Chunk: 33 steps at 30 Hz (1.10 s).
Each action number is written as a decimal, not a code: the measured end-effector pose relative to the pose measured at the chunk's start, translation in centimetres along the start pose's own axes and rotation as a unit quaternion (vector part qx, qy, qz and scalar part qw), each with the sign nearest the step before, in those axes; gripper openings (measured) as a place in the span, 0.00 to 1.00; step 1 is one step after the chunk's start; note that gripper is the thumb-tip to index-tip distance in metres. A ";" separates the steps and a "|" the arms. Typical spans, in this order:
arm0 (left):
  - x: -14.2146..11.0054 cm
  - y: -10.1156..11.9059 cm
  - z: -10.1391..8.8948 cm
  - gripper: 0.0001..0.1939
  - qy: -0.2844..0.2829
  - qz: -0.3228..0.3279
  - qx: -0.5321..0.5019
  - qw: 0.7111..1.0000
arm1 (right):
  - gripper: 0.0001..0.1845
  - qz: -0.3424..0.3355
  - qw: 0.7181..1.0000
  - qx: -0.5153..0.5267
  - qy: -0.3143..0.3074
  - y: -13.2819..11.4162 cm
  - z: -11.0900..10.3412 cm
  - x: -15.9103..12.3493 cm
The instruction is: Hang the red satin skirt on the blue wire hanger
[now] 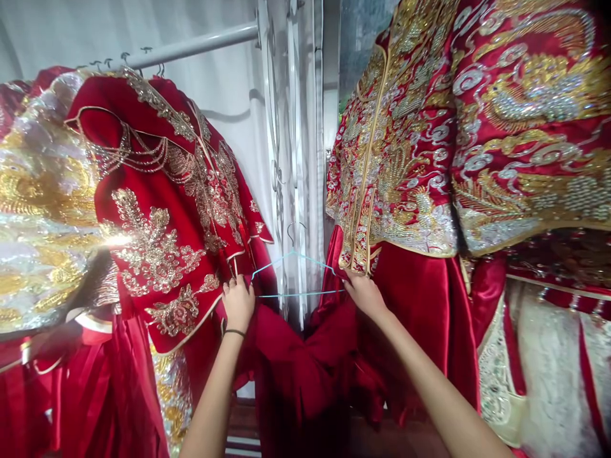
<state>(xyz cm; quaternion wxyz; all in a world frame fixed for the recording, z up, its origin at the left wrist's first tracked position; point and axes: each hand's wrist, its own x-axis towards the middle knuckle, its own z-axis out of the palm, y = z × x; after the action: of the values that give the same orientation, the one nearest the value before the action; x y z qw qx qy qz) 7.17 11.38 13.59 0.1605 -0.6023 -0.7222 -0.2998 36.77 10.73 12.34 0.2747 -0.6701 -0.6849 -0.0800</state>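
A thin light-blue clothes hanger [298, 295] with a dark metal hook is held level in front of me. Below it sags a plain deep-red garment [305, 362], its upper edge dipping in the middle; I cannot tell its exact cut. My left hand [238, 302], with a dark band at the wrist, is closed around the hanger's left end and the cloth there. At the opposite end, my right hand [365, 294] pinches the hanger and cloth. The fingertips of both hands are partly hidden.
On the left, a red jacket [162, 222] with beaded embroidery hangs from a white rail [205, 43], beside a gold-and-white sequined garment [42, 222]. Red jackets [405, 159] embroidered in gold and silver hang on the right. White metal uprights [272, 114] and a pale curtain [229, 83] stand behind.
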 end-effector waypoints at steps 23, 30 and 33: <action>-0.2 -2.0 -0.1 0.19 -0.009 0.074 -0.024 0.997 | 0.24 0.069 0.997 -0.008 0.044 -1.7 0.4 -0.8; -0.4 -1.3 -0.2 0.19 -0.005 0.062 0.026 0.998 | 0.22 0.040 0.998 -0.047 0.019 -1.0 0.1 -0.7; -0.3 -1.4 -0.2 0.18 -0.012 0.080 0.040 0.996 | 0.22 0.035 0.998 -0.055 0.013 -0.8 0.1 -0.7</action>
<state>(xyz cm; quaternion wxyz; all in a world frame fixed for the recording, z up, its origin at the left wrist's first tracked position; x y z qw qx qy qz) 5.85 10.90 13.22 0.1992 -0.6545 -0.6853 -0.2498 35.93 10.12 12.13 0.2488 -0.7066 -0.6522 -0.1162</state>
